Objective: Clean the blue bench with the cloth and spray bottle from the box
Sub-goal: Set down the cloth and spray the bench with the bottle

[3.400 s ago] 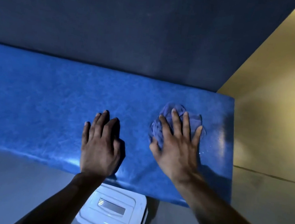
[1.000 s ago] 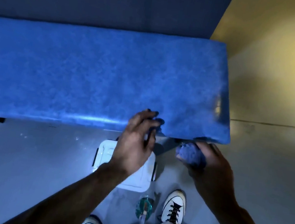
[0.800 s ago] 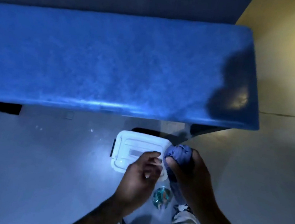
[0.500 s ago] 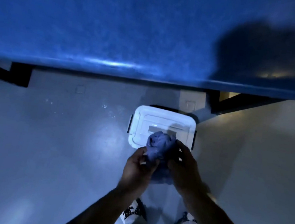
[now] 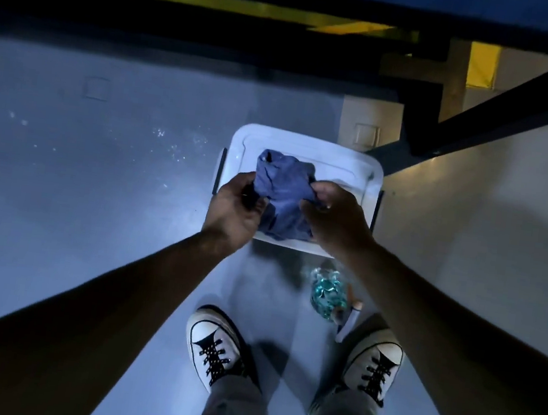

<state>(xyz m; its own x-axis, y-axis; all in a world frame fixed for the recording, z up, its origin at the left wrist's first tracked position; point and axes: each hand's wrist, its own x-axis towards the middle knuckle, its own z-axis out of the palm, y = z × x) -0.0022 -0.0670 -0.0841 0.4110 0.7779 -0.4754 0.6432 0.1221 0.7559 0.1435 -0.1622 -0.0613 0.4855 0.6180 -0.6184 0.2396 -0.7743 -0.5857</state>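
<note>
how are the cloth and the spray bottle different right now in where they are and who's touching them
The cloth is gripped by both the left hand and the right hand; the spray bottle is touched by neither. The cloth hangs over the white box; the spray bottle sits on the floor nearer the shoes. The cloth is dull blue and crumpled; the spray bottle is clear teal and rigid. Both are outside the box.

Two white sneakers (image 5: 214,346) with black laces stand on the grey floor (image 5: 79,183).

Blue cloth (image 5: 282,198), white box (image 5: 307,149), teal spray bottle (image 5: 325,294), white black-laced shoes (image 5: 214,345)
</note>
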